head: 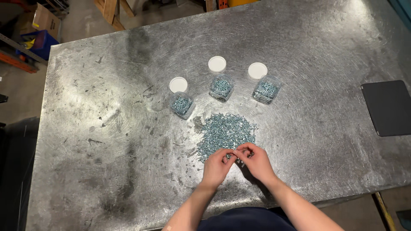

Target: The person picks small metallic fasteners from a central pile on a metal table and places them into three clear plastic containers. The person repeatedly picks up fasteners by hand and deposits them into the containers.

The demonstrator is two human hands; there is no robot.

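A pile of small silvery screws [226, 132] lies on the scratched metal table [107, 128]. My left hand [216, 167] and my right hand [256, 161] rest at the pile's near edge, fingertips meeting and pinching at screws; what exactly each finger holds is too small to tell. Beyond the pile stand three open clear jars partly filled with screws: a left jar [182, 105], a middle jar [221, 87] and a right jar [266, 89]. A round white lid lies behind each: left lid [178, 84], middle lid [217, 64], right lid [257, 70].
A dark flat rectangular pad [387, 108] lies near the table's right edge. Off the table's far left corner are a cardboard box [45, 19], a blue bin [40, 42] and wooden legs [112, 13] on the concrete floor.
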